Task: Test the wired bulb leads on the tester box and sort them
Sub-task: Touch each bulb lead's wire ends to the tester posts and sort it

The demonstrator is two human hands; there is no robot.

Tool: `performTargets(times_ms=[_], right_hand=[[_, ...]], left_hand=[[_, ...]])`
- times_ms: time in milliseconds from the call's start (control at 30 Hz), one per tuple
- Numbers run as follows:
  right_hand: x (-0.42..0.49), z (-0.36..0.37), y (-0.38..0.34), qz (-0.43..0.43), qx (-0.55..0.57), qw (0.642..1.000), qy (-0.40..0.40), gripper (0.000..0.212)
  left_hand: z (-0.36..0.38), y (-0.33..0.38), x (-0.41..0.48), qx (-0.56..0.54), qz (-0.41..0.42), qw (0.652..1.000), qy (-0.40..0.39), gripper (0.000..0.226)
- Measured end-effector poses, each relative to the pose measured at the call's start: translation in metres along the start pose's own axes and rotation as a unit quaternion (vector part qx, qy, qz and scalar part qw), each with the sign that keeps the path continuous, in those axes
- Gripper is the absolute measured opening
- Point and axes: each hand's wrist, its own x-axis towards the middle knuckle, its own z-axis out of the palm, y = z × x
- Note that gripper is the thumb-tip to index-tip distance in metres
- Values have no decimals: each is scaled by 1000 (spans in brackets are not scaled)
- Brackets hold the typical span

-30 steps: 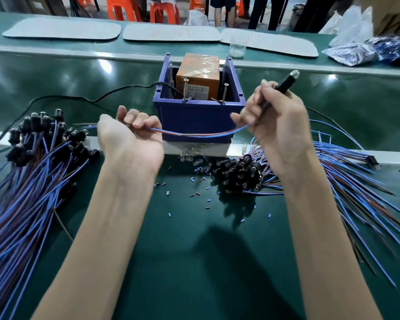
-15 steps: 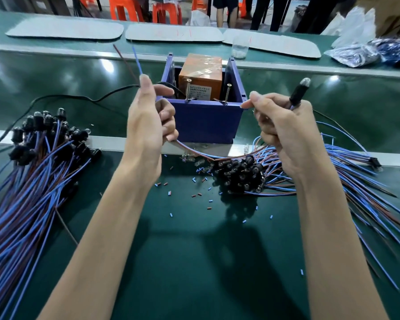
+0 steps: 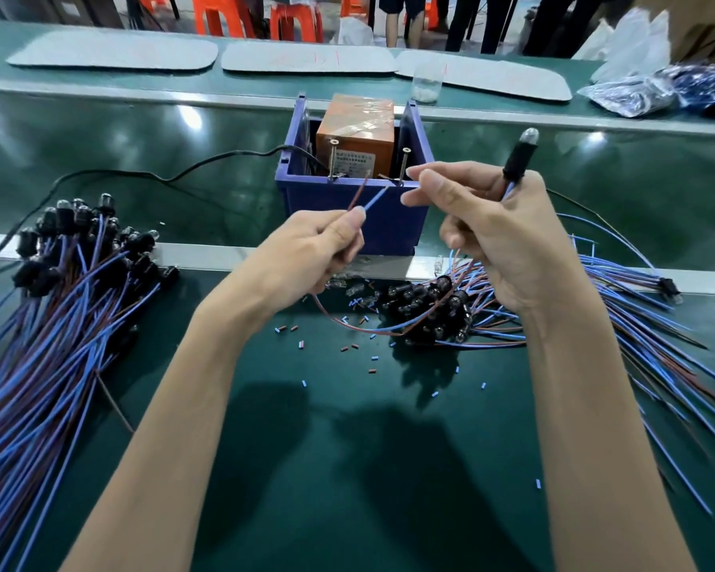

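The tester box [image 3: 389,231] is a purple bin holding an orange unit [image 3: 358,132], with two upright screws [image 3: 405,165] at its front rim. My left hand [image 3: 310,249] pinches the brown and blue wire ends [image 3: 368,196] of one lead, their tips pointing up at the box's front rim between the screws. My right hand [image 3: 492,233] grips the same lead's black bulb holder [image 3: 517,158], bulb upward, with index finger and thumb stretched toward the right screw. The lead's wires loop down between my hands.
A big pile of bulb leads [image 3: 58,303] lies at the left, another pile [image 3: 450,311] at the right behind my right hand. Wire offcuts [image 3: 347,348] dot the green mat. A black cable [image 3: 162,175] runs left from the box. A plastic cup [image 3: 427,82] stands behind.
My left hand has dropped and swung right, bringing the wire ends from above the box's left corner down to its front rim. My right hand has risen slightly with the bulb holder.
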Motion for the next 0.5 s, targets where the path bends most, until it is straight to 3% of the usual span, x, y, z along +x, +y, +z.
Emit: performTargets(times_ms=[200,500], right_hand=[[1,4,5,3,-56,998,-29,3],[3,10,8,18,-92,995,-34,14]], left_hand=[[2,1,-2,49,4,998,-36,44],[1,-3,0,91,25,994,-50,44]])
